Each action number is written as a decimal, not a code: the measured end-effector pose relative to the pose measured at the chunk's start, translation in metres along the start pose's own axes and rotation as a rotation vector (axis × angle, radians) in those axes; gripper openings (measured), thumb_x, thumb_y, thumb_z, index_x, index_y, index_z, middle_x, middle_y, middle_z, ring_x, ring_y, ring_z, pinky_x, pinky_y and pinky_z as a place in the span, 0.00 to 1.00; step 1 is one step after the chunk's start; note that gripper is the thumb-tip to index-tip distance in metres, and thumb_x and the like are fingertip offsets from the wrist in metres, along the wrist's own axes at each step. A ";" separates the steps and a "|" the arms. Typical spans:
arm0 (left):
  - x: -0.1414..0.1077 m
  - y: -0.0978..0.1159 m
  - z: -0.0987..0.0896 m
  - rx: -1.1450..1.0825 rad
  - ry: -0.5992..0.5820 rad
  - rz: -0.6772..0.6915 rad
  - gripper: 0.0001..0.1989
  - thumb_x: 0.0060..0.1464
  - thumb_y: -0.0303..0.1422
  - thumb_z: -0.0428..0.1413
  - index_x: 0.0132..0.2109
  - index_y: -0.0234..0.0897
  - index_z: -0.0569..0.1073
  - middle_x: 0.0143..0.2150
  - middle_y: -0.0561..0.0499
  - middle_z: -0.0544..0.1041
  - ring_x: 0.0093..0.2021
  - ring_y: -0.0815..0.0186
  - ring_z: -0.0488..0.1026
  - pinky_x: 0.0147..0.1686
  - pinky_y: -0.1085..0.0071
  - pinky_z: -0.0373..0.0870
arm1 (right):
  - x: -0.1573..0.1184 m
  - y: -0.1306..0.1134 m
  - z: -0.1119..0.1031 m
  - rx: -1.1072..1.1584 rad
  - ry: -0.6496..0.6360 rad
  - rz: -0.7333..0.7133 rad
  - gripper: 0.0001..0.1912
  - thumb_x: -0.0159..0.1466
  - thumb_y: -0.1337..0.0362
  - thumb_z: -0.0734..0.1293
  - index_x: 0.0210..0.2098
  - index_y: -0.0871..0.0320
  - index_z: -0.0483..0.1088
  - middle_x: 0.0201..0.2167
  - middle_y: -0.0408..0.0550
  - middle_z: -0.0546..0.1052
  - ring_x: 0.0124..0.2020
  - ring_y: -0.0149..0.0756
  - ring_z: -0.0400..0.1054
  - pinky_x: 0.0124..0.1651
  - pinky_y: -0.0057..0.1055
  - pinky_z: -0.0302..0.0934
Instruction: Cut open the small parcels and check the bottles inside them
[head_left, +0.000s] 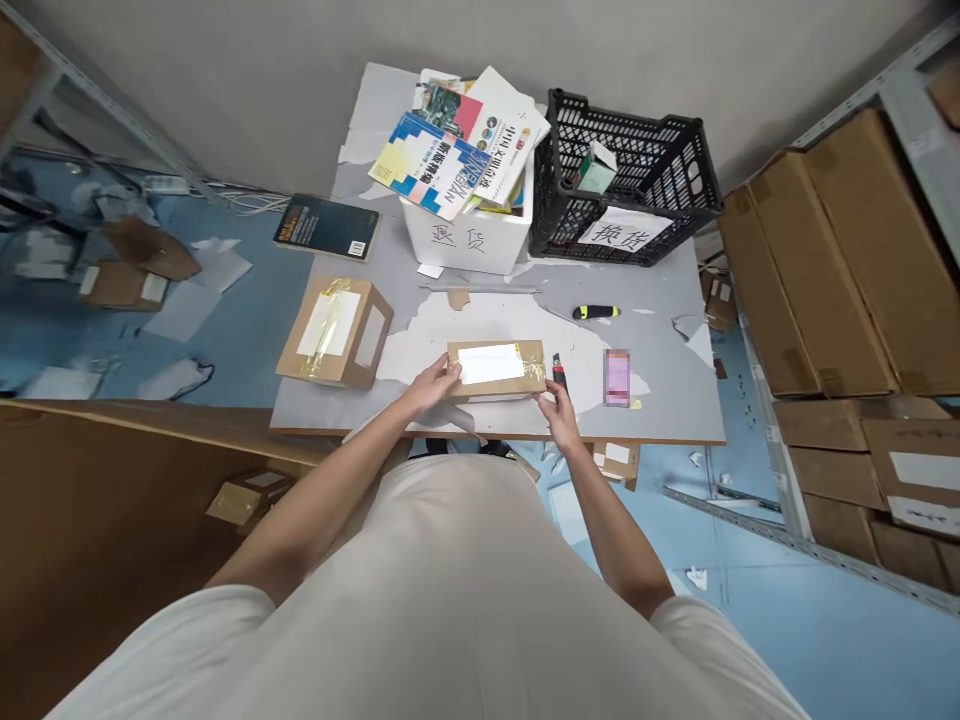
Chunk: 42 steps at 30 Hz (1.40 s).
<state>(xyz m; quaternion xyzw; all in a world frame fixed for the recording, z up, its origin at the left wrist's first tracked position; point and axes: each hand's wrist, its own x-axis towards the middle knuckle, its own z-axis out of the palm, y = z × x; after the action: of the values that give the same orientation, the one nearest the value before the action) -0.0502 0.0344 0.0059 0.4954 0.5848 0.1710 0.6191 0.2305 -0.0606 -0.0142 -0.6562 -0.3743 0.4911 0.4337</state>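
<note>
A narrow brown cardboard box (491, 366) with a white label and clear tape lies at the table's front, between my hands. My left hand (435, 387) grips its left end, thumb on the top edge. At the box's right end, my right hand (559, 412) holds the lower corner between thumb and fingers. Just beside that end lies a red and black box cutter (559, 376). A larger taped carton (335, 333) with labels sits to the left. Further right are a yellow and black cutter (596, 312) and a pink, blurred rectangular item (617, 378).
A white bin (469, 240) heaped with books and a black plastic crate (626, 180) stand at the table's back. One dark book (327, 227) overhangs the left edge. Shelves of cartons (847, 260) rise at right; a big open carton (112, 540) is at lower left.
</note>
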 end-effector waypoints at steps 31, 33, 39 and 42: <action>0.010 -0.042 0.023 -0.012 0.275 0.211 0.19 0.48 0.39 0.60 0.48 0.40 0.77 0.40 0.48 0.70 0.43 0.58 0.72 0.51 0.60 0.68 | 0.050 0.008 -0.019 -0.540 -0.053 -0.081 0.27 0.64 0.46 0.54 0.47 0.59 0.71 0.47 0.55 0.76 0.49 0.44 0.69 0.55 0.41 0.60; 0.014 -0.043 0.027 0.024 0.271 0.184 0.18 0.48 0.38 0.60 0.47 0.40 0.77 0.36 0.49 0.69 0.41 0.58 0.71 0.54 0.59 0.66 | 0.051 0.010 -0.016 -0.602 -0.056 -0.017 0.27 0.65 0.46 0.54 0.45 0.59 0.73 0.45 0.56 0.76 0.49 0.45 0.69 0.54 0.42 0.60; 0.022 -0.053 0.037 -0.098 0.291 0.148 0.23 0.46 0.35 0.61 0.52 0.40 0.75 0.39 0.48 0.70 0.48 0.56 0.70 0.57 0.59 0.63 | 0.052 0.025 -0.011 -0.569 -0.123 -0.001 0.25 0.66 0.49 0.55 0.52 0.56 0.71 0.47 0.52 0.76 0.50 0.42 0.69 0.54 0.41 0.61; 0.019 -0.063 0.032 -0.065 0.258 0.161 0.24 0.47 0.37 0.59 0.53 0.39 0.74 0.46 0.45 0.72 0.50 0.55 0.71 0.58 0.58 0.63 | 0.051 0.034 -0.018 -0.487 -0.108 0.025 0.25 0.65 0.53 0.57 0.56 0.56 0.68 0.53 0.52 0.74 0.54 0.42 0.67 0.58 0.43 0.60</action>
<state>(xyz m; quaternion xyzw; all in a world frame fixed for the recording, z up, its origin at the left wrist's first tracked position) -0.0400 0.0083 -0.0615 0.4944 0.6122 0.3010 0.5388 0.2627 -0.0290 -0.0599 -0.7187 -0.4962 0.4261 0.2359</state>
